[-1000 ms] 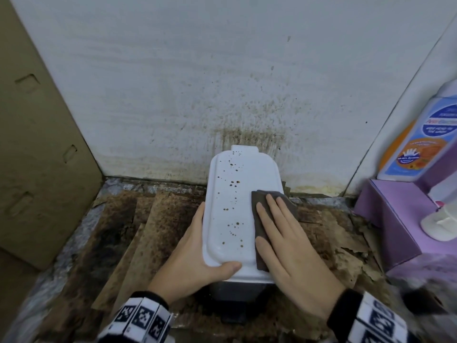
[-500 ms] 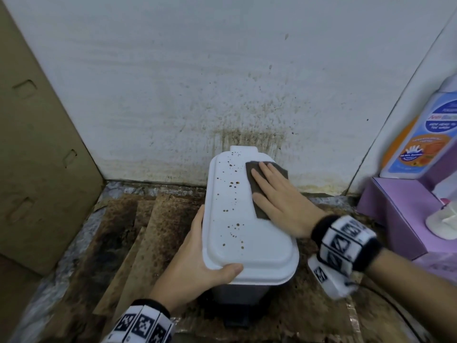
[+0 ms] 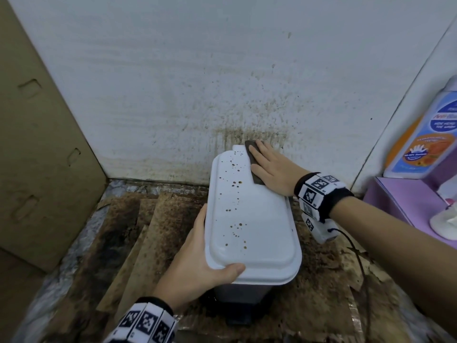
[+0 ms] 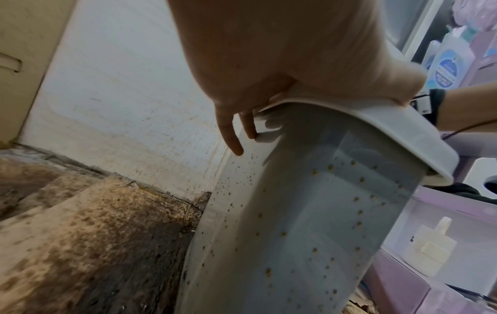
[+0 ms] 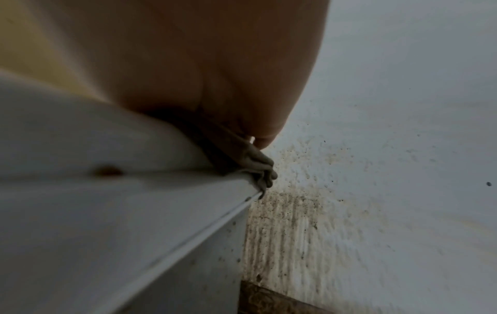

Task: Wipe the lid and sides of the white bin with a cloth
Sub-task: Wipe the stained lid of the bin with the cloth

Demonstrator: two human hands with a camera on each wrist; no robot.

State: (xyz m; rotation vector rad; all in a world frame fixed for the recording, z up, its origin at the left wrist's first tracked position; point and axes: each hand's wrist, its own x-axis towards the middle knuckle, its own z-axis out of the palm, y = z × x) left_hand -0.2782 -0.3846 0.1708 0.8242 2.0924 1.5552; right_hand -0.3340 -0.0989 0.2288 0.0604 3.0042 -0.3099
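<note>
The white bin [image 3: 249,219] stands on the floor against the wall, its lid speckled with brown spots. My left hand [image 3: 197,258] grips the lid's near left corner, thumb on top and fingers down the side. In the left wrist view those fingers [image 4: 231,138] lie on the spotted bin side [image 4: 309,212] below the lid rim [image 4: 403,131]. My right hand [image 3: 269,167] presses flat on a dark brown cloth [image 3: 254,167] at the lid's far right corner. The right wrist view shows the cloth [image 5: 250,161] bunched over the lid's edge [image 5: 107,170], close to the wall.
The stained white wall [image 3: 247,107] is right behind the bin. A cardboard box [image 3: 37,169] stands at left. At right, a soap bottle [image 3: 425,134] and a white dispenser [image 3: 445,221] sit on a purple box [image 3: 400,201]. Dirty cardboard sheets [image 3: 123,243] cover the floor.
My right hand has slid the cloth along the lid's right side, from the near part to the far corner by the wall. The left hand has kept its hold.
</note>
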